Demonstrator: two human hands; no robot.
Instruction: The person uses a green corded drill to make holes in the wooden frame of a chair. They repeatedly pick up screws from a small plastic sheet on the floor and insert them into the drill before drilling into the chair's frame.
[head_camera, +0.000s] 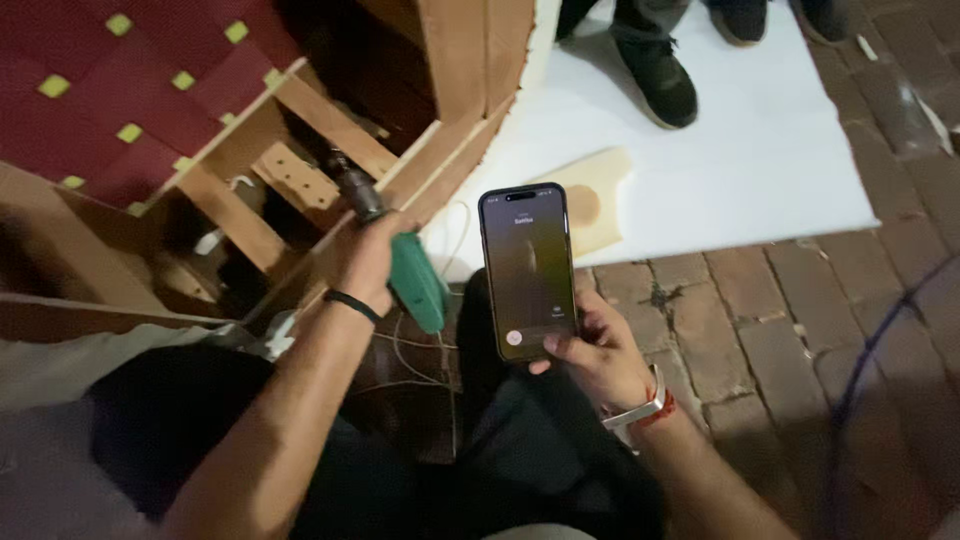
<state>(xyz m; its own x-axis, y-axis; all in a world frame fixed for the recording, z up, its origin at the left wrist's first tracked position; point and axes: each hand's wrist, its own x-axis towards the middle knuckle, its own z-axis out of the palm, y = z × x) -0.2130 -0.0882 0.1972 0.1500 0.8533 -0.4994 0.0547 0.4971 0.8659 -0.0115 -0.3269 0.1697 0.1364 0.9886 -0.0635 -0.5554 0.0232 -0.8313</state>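
Observation:
My left hand (368, 262) grips a green power drill (415, 282); its dark chuck (358, 192) points up into the wooden frame (322, 120) of an overturned piece of furniture. A black band circles that wrist. My right hand (592, 350) holds a dark smartphone (528, 270) upright with its screen lit, thumb near the lower edge. That wrist wears a pale strap and a red band. Both hands are above my dark-trousered lap.
Dark red webbing with yellow-green squares (110, 90) spans the frame at left. A white sheet (740, 140) lies on the brick paving (780, 330), with a pale wooden piece (598, 200) on it. Another person's dark shoes (660, 80) stand on the sheet. Thin cords trail below the drill.

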